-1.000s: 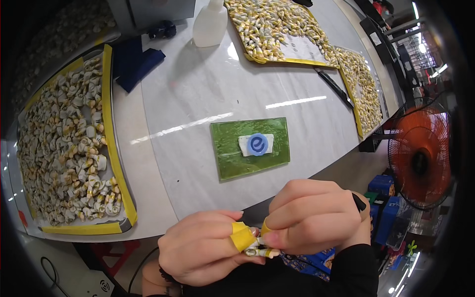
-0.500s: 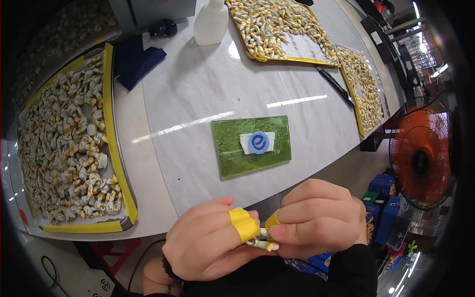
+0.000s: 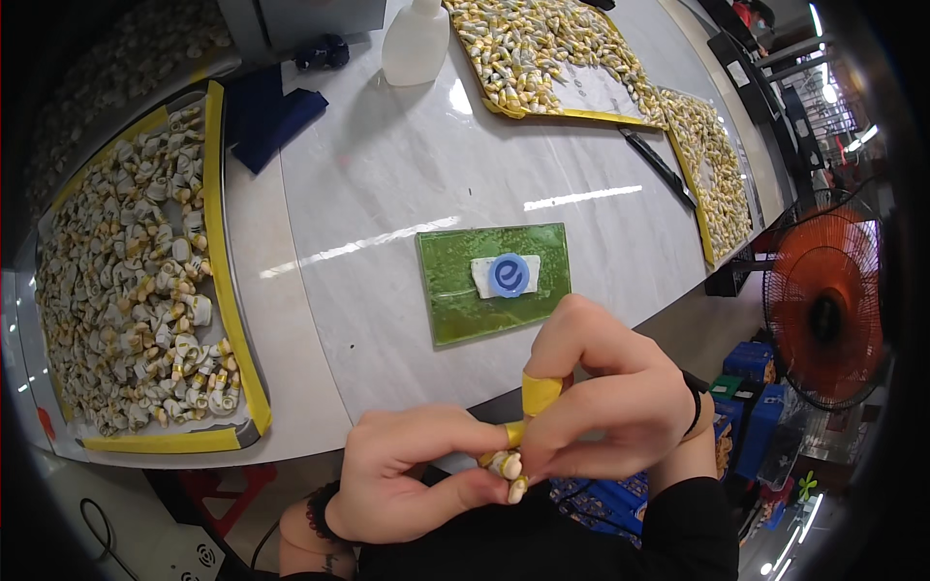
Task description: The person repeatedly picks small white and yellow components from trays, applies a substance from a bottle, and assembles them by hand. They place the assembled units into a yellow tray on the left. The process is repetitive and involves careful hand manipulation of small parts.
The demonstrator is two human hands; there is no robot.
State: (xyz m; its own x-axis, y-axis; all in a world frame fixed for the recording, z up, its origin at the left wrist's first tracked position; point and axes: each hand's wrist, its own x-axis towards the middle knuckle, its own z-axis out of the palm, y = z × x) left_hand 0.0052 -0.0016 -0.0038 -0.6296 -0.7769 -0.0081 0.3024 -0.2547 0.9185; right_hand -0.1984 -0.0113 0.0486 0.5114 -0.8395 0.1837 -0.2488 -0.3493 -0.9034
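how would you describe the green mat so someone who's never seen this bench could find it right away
Start at the pale marble-look table with yellow-edged trays of small pieces on its left and far right. The green mat lies flat near the table's front edge, just beyond the two hands. It is the only green rectangle there, and a white piece with a round blue cap sits on it.

White plastic bottle (image 3: 417, 41), far edge of the table, upright, no label face legible. Round blue label (image 3: 509, 274) on a white patch, centred on the green rectangular mat (image 3: 455, 300) at mid-table. Blue boxes (image 3: 748, 363), stacked on the floor at right, beside the orange fan (image 3: 823, 320).
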